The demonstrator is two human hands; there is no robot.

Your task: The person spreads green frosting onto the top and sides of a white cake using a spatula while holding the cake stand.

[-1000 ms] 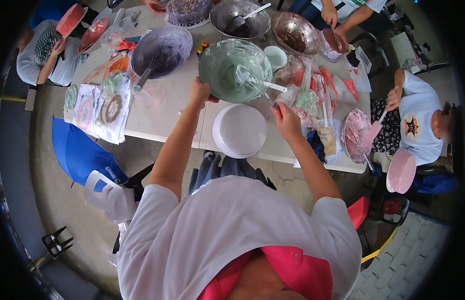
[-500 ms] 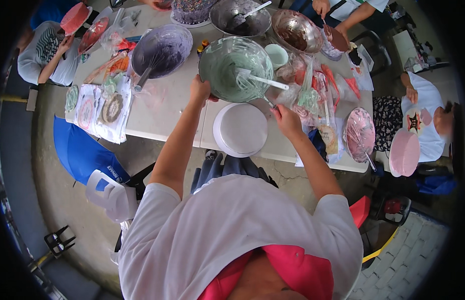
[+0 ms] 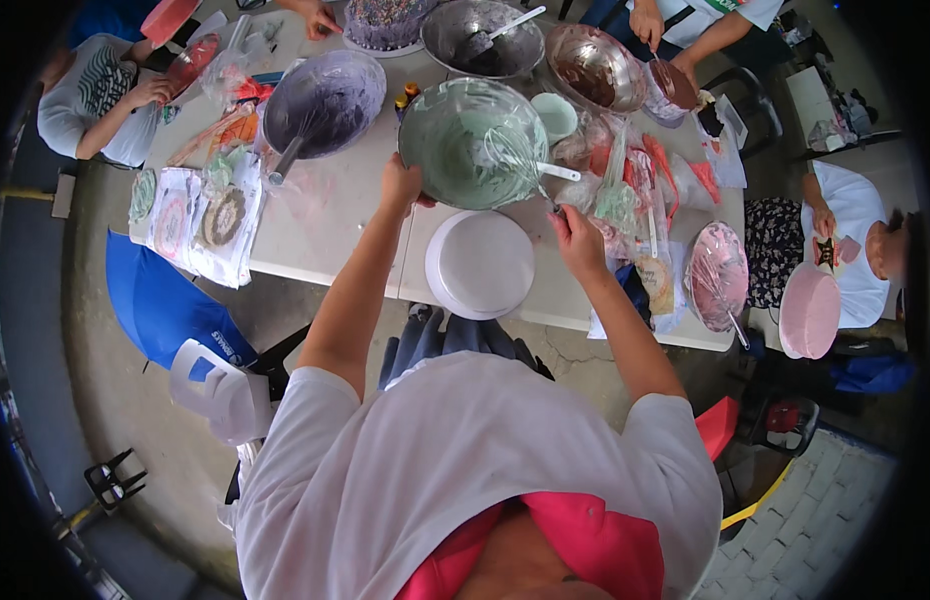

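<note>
1. The left hand (image 3: 400,187) is gripping the near-left rim of the big metal bowl of pale green frosting (image 3: 473,142), fingers curled over the edge and thumb outside, so it's wrapped shut around the rim.
2. The bowl is sitting on the white table (image 3: 335,205), slightly tilted toward the person by the look of it, with a whisk (image 3: 520,160) lying inside, its white handle poking out over the right rim.
3. The right hand (image 3: 577,238) is hovering just right of the bowl's near edge, fingers bunched and pinching something thin and dark. It's too small to tell what that is.
4. A white frosted round cake (image 3: 481,264) is sitting right at the table's near edge, between the two forearms and just below the bowl, not touching either hand.
5. A purple-smeared bowl (image 3: 323,100) is sitting to the left, and a chocolate-smeared bowl (image 3: 593,66) at the far right.
6. Other people are working around the table; one at the right is holding a pink cake (image 3: 809,311).
</note>
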